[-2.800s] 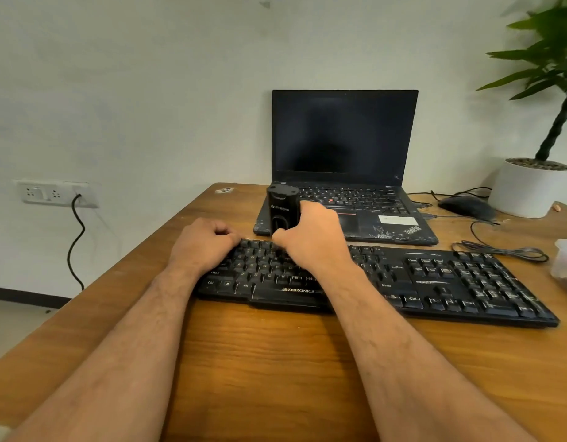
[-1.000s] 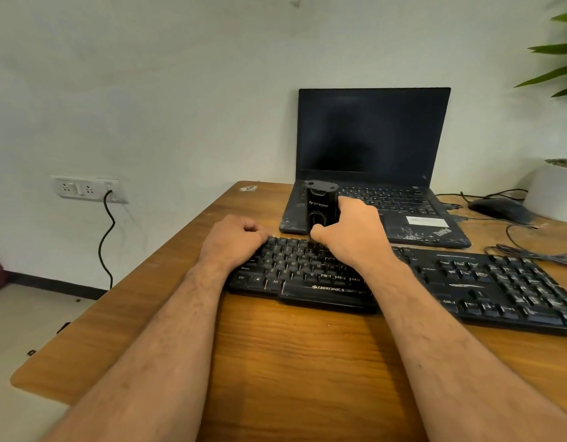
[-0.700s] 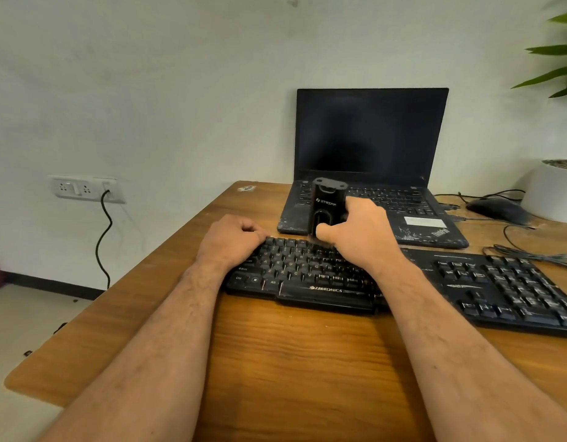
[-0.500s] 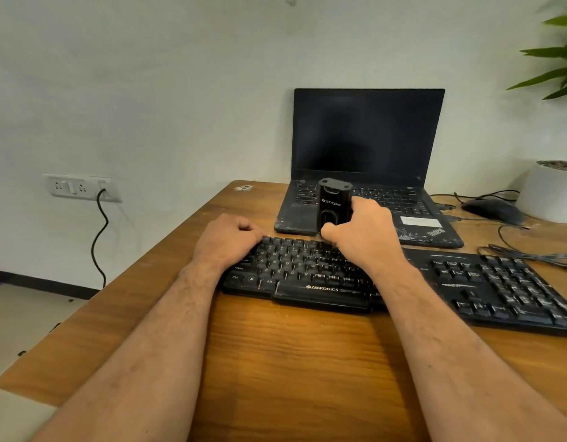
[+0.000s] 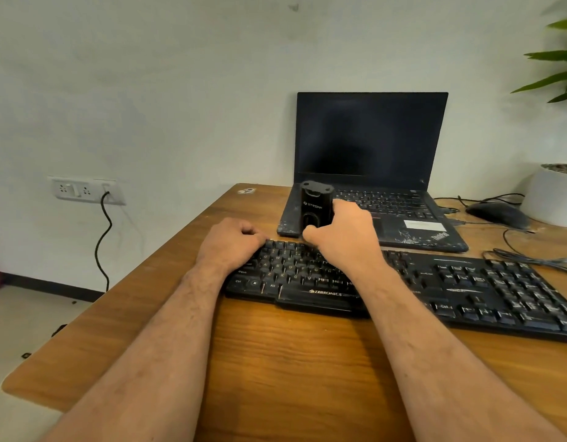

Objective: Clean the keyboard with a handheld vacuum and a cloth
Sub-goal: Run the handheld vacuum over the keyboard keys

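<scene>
A black keyboard (image 5: 467,288) lies across the wooden desk (image 5: 291,362). My right hand (image 5: 342,237) grips a small black handheld vacuum (image 5: 315,205), held upright over the keyboard's upper left rows. The nozzle end is hidden behind my fingers. My left hand (image 5: 228,242) rests as a closed fist on the keyboard's left end, pressing on it. No cloth shows in view.
An open black laptop (image 5: 371,148) with a dark screen stands just behind the keyboard. A mouse (image 5: 495,213), loose cables (image 5: 531,260) and a white plant pot (image 5: 553,199) sit at the right. A wall socket (image 5: 84,190) with a plugged cord is at the left.
My right hand with the vacuum has shifted a little along the keyboard's upper rows. My left fist has stayed on the left end. The camera view has drifted slightly.
</scene>
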